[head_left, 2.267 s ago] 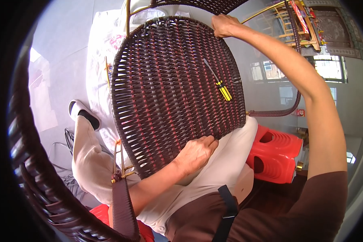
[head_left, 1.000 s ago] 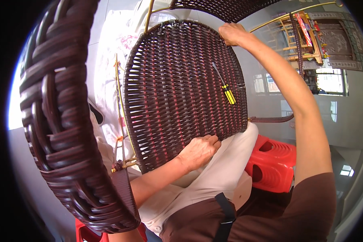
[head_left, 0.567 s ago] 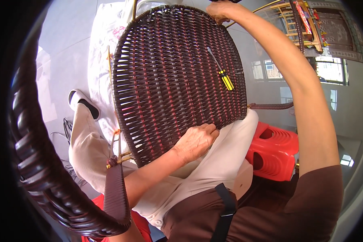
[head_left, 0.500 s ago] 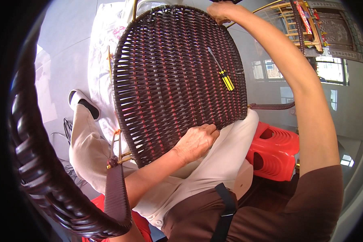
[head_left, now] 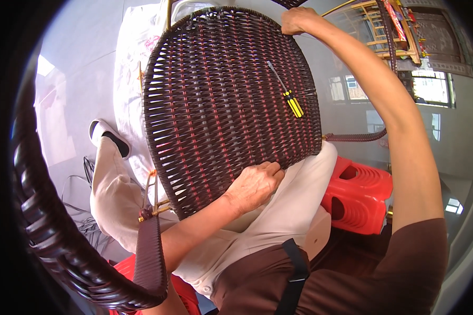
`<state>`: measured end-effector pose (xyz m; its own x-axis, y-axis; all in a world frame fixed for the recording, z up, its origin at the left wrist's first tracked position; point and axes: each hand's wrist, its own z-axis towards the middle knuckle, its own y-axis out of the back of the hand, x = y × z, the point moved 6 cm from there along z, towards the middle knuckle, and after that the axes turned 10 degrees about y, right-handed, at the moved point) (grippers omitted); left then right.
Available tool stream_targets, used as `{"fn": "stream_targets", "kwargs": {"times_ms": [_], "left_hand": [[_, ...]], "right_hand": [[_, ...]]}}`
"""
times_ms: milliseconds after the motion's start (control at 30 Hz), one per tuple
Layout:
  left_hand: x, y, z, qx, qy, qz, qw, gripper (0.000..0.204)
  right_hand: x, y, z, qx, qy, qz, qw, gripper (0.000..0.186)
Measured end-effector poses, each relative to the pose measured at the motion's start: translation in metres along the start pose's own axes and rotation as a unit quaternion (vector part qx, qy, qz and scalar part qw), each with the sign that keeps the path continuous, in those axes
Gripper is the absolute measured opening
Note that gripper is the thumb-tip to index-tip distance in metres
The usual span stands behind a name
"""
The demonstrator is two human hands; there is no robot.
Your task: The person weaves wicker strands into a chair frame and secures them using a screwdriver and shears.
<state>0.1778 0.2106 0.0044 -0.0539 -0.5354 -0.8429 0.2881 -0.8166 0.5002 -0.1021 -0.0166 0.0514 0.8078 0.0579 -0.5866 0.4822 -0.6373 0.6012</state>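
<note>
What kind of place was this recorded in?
Most likely an indoor room, perhaps a home or small furniture workshop. Pointing that way: the dark brown woven wicker seat, the yellow-and-black screwdriver lying on it, and the smooth grey floor.

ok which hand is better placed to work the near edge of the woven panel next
Probably the left hand: it rests, curled, at the near edge of the woven panel, while the right hand is across at the far rim.
</note>
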Motion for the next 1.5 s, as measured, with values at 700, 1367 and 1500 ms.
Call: {"fn": "stream_targets", "kwargs": {"times_ms": [700,1367,1500], "left_hand": [[0.008,0.069,0.092,-0.343,0.110,-0.076,0.930,0.025],[0.117,0.087,0.215,-0.238,0.106,0.401,0.878,0.047],[0.117,0.087,0.217,-0.227,0.111,0.415,0.874,0.049]], "right_hand": [[-0.025,-0.029,0.013,0.015,-0.022,0.150,0.988,0.020],[-0.012,0.004,-0.011,0.008,0.020,0.118,0.993,0.029],[-0.009,0.004,-0.009,0.016,0.018,0.116,0.993,0.031]]}}
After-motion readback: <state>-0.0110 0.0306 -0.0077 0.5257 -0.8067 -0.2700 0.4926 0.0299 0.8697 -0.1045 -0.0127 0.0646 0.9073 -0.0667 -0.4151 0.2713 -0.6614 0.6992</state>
